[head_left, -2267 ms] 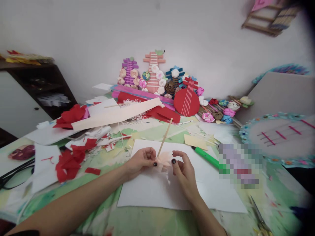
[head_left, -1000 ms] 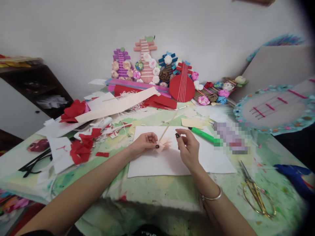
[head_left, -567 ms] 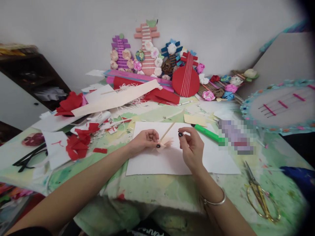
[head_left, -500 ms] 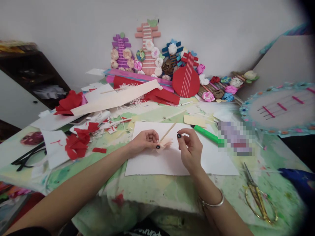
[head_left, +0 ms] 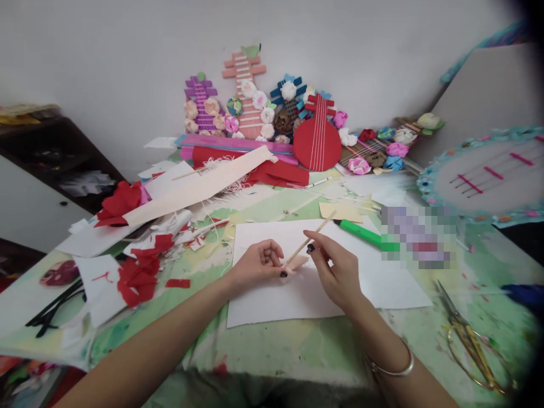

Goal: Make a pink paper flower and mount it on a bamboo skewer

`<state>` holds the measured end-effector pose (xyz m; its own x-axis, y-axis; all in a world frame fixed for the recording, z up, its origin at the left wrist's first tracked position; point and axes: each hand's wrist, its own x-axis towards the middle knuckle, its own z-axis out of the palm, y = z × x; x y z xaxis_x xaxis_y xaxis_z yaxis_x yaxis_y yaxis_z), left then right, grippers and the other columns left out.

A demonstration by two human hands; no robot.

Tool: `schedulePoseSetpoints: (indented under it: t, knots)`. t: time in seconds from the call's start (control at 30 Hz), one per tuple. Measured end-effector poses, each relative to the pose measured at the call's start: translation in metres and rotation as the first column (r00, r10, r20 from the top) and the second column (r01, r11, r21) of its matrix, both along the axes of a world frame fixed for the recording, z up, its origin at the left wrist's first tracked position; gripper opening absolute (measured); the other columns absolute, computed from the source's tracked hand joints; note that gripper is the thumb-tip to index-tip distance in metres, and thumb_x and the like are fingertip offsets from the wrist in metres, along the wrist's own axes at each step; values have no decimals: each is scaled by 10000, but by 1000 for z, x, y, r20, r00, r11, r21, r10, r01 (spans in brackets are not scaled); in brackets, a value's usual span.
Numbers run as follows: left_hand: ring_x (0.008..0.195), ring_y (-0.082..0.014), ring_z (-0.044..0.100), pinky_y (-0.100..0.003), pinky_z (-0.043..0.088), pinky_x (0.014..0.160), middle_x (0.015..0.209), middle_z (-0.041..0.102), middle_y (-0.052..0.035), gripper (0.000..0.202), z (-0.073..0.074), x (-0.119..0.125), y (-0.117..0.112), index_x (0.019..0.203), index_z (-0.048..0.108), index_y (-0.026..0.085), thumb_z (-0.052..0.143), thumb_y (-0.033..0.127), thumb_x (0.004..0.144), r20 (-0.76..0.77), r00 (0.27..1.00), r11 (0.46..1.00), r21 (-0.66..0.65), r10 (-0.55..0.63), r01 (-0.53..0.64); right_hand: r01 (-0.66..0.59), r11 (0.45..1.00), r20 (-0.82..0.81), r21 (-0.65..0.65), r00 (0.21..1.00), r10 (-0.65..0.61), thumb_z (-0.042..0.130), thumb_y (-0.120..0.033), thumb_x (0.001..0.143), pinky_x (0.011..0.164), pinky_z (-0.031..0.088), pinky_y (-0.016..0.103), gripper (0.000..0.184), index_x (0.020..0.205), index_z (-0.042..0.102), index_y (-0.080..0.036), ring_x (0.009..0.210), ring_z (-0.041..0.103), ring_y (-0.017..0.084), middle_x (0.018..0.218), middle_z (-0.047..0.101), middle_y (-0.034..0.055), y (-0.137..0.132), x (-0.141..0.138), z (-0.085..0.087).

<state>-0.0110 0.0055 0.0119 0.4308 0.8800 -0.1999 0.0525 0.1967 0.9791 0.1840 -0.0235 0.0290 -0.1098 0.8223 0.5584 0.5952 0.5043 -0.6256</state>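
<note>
My left hand [head_left: 259, 263] is curled closed over a white sheet of paper [head_left: 382, 283], pinching a small pale pink paper flower [head_left: 296, 263] at the base of a thin wooden stick [head_left: 317, 233]. The stick slants up and to the right. My right hand [head_left: 335, 266] sits just right of the flower with its fingers bent, and its thumb and forefinger meet on the stick.
A green marker [head_left: 361, 233] lies past the sheet. Gold scissors [head_left: 467, 340] lie at the right. Red paper scraps [head_left: 138, 269] and white cuttings crowd the left. Paper instrument models with paper roses [head_left: 317, 144] line the wall; a round decorated board [head_left: 488, 175] stands right.
The stick has tilted lower and further right. My right hand has moved in and its fingers have closed on the stick. The camera view has shifted.
</note>
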Motion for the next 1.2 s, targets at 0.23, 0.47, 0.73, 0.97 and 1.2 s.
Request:
schedulePoseSetpoints:
  t: [0.23,0.47,0.73,0.97,1.2]
  knots:
    - [576,-79,531,-186,382,560,621,561,42,370,-1,3,-4,820,524,155,789,254,581,-77,997,997,77,-20,26,-4,1000,-17,-25,1000,4,484,-191,882,557,424,234,186,993,631,-166,545,498,86,822,645,37,6,3,-1]
    - [556,-71,480,-190,355,532,636,550,41,323,1,5,-6,743,512,153,777,251,588,-144,989,981,192,42,-13,-41,997,-88,-70,995,35,510,-192,861,544,429,236,145,930,637,-175,524,518,85,817,659,32,1,1,0]
    - [508,-85,399,-217,308,511,538,570,28,106,4,6,-15,666,674,164,728,255,674,-282,912,846,522,297,-114,1,999,-164,-54,986,-10,539,-207,842,550,439,233,131,907,652,-190,540,529,88,795,655,23,0,0,0]
    - [594,-125,513,-249,394,609,723,698,-26,63,4,3,-17,734,704,194,658,231,755,-273,917,759,650,290,-46,-21,992,-173,-127,985,-1,512,-207,849,542,434,223,186,993,629,-201,563,523,92,771,609,17,-1,-2,-1]
    - [641,-133,525,-245,381,641,734,654,-27,112,3,3,-16,761,667,178,561,174,799,-376,903,762,641,208,91,-41,981,-247,-189,969,-7,540,-231,834,513,439,213,140,926,636,-187,486,519,81,653,571,-14,4,0,-3]
